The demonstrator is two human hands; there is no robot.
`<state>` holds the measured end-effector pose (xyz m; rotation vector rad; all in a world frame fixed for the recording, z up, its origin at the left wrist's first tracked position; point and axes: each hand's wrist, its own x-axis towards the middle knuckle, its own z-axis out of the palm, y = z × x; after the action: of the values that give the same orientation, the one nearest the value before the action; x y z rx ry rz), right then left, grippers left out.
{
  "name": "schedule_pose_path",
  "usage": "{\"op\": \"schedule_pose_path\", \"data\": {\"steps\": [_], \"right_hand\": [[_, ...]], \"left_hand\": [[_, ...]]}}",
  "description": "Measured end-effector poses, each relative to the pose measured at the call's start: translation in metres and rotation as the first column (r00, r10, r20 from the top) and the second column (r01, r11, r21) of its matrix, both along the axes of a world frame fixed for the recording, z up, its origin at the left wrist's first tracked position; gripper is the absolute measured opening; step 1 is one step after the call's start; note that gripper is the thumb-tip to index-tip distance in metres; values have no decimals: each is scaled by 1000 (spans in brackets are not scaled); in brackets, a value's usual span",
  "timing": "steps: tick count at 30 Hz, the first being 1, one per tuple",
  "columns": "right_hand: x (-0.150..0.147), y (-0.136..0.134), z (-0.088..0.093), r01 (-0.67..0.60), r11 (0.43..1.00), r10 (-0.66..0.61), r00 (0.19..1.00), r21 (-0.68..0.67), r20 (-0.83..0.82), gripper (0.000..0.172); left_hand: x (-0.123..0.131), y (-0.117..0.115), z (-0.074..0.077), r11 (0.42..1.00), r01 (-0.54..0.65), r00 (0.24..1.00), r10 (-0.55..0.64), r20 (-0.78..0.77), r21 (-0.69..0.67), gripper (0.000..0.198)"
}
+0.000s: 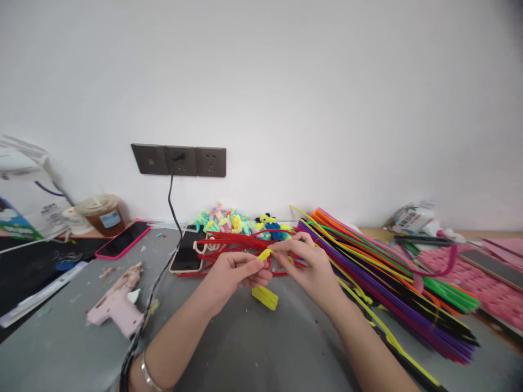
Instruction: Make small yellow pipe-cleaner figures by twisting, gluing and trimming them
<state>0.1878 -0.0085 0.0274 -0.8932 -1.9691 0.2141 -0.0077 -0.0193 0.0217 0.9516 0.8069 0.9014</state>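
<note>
As the left hand pinches a short yellow strip over the grey worktop, the right hand pinches its other end, a close, gentle grip probably best for keeping it uncrushed.

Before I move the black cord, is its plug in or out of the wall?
In: the plug sits in the middle socket panel, the black cord hanging from it.

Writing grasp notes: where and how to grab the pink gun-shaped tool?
I'd grip the pink gun-shaped tool by its handle, coming from above on the near side. It lies on its side, handle pointing down-right in the picture, away from the stained end, likely the nozzle. Mind the black cable close by the handle.
</note>
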Motion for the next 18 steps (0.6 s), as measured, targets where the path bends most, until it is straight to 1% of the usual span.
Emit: {"op": "schedule_pose_path", "data": {"steps": [4, 7, 10, 13, 16, 18], "right_hand": [[-10, -5, -3, 27, 998, -30, 998, -54, -48, 9], [-19, -7, -9, 36, 988, -55, 991, -149, -125, 8], [-25, -7, -14, 20, 968, -72, 978, -251, -198, 11], [-28, -7, -14, -42, 943, -48, 965, -331, -259, 17], [-29, -8, -10, -144, 896, -20, 933, -421, -360, 19], [-28, -8, -6, -198, 869, -5, 913, -454, -408, 22]], "left_hand": [[1, 3, -5, 998, -56, 998, 56, 2, 25, 31], [3, 3, -6, 995, -95, 995, 95, 5, 32, 32], [6, 1, -5, 993, -103, 994, 105, -23, 48, 34], [7, 0, -3, 992, -100, 993, 105, -58, 77, 34], [7, -1, -2, 990, -100, 990, 110, -92, 101, 34], [7, -2, -1, 989, -103, 988, 114, -106, 106, 35]]}}
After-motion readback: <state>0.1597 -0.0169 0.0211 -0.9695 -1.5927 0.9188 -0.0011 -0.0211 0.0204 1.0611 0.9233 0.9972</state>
